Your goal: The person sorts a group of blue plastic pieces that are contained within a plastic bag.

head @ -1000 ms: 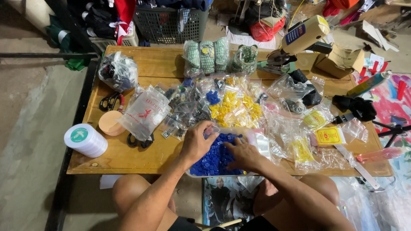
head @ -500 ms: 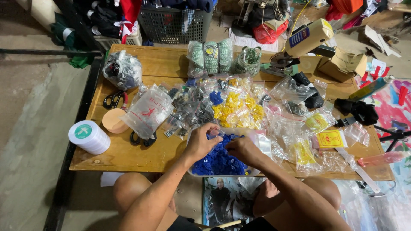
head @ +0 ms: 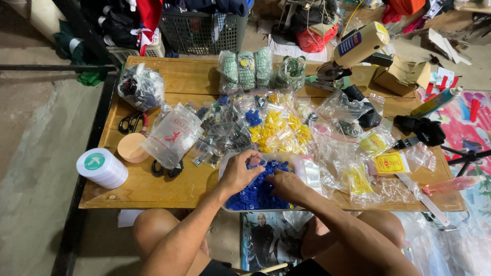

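Change: both hands are staying over the blue pieces as they were a moment ago, fingers shifting only slightly, while the view is tilting a little.
Left hand: the left hand (head: 239, 173) is resting on the upper left part of the pile, fingers curling down into the pieces; whether they are pinching one I cannot tell.
Right hand: the right hand (head: 288, 185) is lying on the right part of the pile, fingers bending toward the left hand, fingertips nearly meeting it; any grip is hidden.
Blue pieces: a heap of small blue plastic pieces (head: 255, 197) is sitting in a clear tray (head: 308, 168) at the near edge of the wooden table (head: 153, 189), right in front of the person.
Behind the tray: clear bags of yellow pieces (head: 279, 128) and bags of dark pieces (head: 225, 135) are lying in a spread.
Left side: a white roll of tape (head: 101, 167) is standing at the near left corner, with a round tan lid (head: 130, 148) and scissors (head: 132, 122) near it.
Far edge: green bundles in plastic (head: 245, 69) are standing upright.
Right side: yellow packets (head: 388, 163) are lying among empty clear bags.
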